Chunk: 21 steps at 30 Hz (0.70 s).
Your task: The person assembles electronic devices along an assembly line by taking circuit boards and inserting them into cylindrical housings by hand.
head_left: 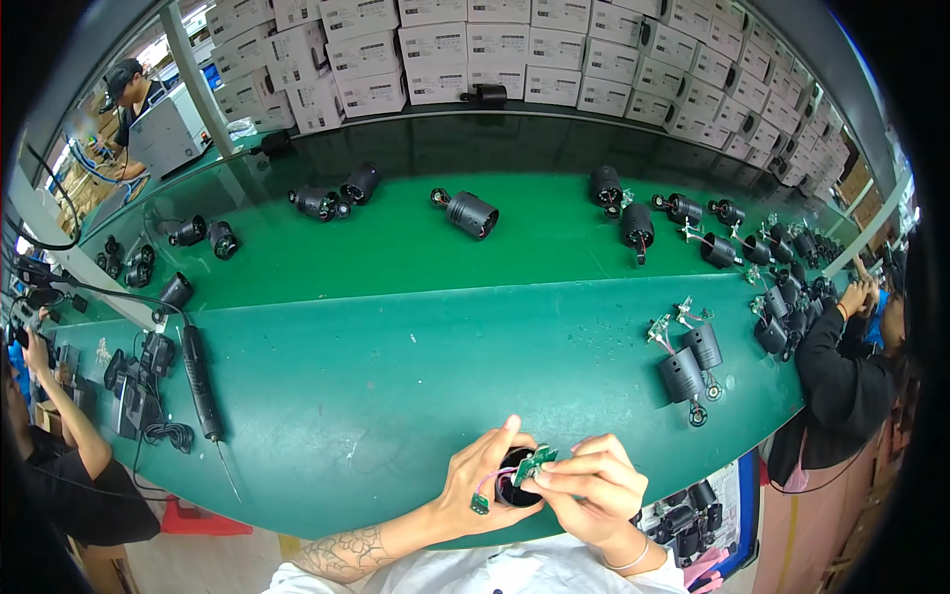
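At the near edge of the green table, my left hand (473, 473) is wrapped round a black cylindrical housing (517, 495), its open end facing up. My right hand (594, 485) pinches a small green circuit board (534, 463) at the mouth of the housing. Pink and red wires run out of the opening, and a second, smaller green board (480, 504) hangs from them beside my left hand. What lies deeper inside the housing is too dark to make out.
To the left lies a black electric screwdriver (201, 386) with its cable. Two housings with wired boards (683, 374) stand at right, and several more (782, 307) crowd the far right edge. Black cylinders (470, 214) dot the back, before stacked white boxes (435, 49). Co-workers sit at both sides.
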Each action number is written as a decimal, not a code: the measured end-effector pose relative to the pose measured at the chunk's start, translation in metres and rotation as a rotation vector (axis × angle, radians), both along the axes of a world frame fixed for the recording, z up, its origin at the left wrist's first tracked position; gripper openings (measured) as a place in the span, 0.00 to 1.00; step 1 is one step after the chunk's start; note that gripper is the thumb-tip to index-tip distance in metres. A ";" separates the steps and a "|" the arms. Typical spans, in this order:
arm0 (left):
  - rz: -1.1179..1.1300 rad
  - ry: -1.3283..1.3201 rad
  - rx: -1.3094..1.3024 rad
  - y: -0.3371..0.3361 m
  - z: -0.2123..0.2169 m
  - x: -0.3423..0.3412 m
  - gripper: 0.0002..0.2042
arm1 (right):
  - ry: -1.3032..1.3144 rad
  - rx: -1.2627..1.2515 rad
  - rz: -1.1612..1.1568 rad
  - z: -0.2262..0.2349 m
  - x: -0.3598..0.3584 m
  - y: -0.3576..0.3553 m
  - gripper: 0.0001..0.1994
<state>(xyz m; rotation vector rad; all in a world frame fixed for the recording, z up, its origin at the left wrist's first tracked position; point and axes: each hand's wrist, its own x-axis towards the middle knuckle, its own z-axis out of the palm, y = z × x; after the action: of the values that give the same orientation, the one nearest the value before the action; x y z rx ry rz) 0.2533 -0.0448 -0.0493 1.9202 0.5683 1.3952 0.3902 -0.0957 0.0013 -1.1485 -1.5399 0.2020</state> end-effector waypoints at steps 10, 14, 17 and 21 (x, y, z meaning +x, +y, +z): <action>0.132 -0.010 0.241 0.002 -0.005 -0.003 0.35 | -0.131 -0.091 0.213 0.002 -0.003 -0.007 0.10; 0.132 0.085 0.380 0.004 -0.008 -0.009 0.34 | -0.184 -0.192 0.280 0.010 -0.004 -0.007 0.10; 0.168 0.085 0.403 0.006 -0.011 -0.009 0.31 | -0.234 -0.182 0.232 0.012 -0.008 -0.005 0.09; 0.201 0.015 0.310 0.002 -0.013 -0.004 0.27 | -0.276 -0.168 0.153 0.011 -0.011 -0.005 0.09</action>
<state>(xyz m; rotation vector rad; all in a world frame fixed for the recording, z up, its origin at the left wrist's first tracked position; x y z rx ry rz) 0.2489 -0.0432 -0.0620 2.1651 0.5937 1.6789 0.3791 -0.1011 0.0124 -1.2287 -1.8863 0.2886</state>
